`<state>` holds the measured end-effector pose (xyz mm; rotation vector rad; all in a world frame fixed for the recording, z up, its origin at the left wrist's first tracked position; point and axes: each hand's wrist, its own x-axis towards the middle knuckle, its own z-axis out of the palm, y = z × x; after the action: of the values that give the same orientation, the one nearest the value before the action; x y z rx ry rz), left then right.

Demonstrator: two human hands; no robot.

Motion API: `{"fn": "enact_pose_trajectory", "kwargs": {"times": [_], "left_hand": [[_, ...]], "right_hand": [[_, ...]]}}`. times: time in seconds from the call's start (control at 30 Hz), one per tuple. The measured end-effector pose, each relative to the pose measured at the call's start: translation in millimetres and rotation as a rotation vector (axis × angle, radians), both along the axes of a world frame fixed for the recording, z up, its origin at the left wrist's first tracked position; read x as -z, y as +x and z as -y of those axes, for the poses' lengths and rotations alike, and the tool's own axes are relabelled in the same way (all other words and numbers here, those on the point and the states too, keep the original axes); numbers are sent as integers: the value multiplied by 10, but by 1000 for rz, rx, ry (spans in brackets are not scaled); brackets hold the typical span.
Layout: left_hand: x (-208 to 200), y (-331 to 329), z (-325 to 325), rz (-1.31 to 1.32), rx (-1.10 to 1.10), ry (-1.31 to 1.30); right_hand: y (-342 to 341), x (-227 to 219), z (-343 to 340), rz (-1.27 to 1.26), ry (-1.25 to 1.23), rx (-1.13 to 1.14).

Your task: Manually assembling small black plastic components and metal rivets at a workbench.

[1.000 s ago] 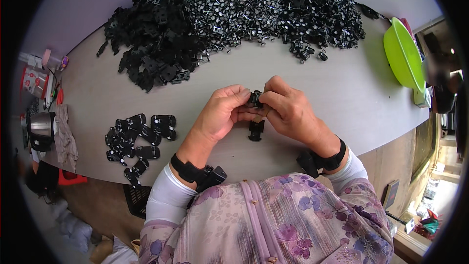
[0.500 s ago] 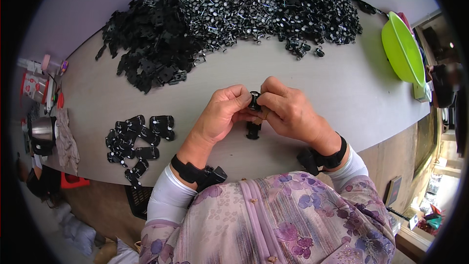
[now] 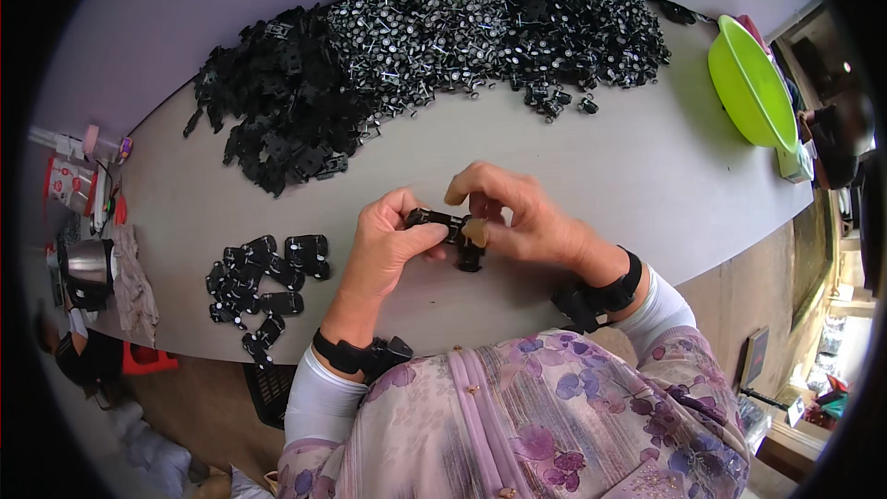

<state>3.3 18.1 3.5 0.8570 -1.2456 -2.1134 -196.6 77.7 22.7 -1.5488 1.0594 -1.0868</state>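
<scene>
Black part's shift: you are bringing the part (image 3: 438, 217) leftward and closer to your body, out of the pinch of both hands and into your left grip (image 3: 392, 238).
Left grip hold: you are clamping it between thumb and fingers, toward its left end.
Right grip (image 3: 534, 222) state: your index finger is standing apart while your thumb is overlapping the part's right end; whether hidden fingers are pinching, you cannot tell here.
Part's long axis: running sideways between your hands, dipping slightly rightward.
Nearer hand: left, carrying it; right is reaching only its far end.
Loose part (image 3: 468, 259): lying just below your right thumb on the counter (image 3: 610, 166), its long axis pointing toward you, roughly square to the held one.
</scene>
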Motion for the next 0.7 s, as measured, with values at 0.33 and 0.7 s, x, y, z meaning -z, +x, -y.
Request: {"fn": "enact_pose_trajectory", "kwargs": {"times": [0.33,0.7], "left_hand": [[-243,1293,-33,825,-415,-430],[-393,552,154,994,-306,-894]], "right_hand": [[-589,397,706,-506,-411,506],[-388,494,1004,-742,-454,484]]}}
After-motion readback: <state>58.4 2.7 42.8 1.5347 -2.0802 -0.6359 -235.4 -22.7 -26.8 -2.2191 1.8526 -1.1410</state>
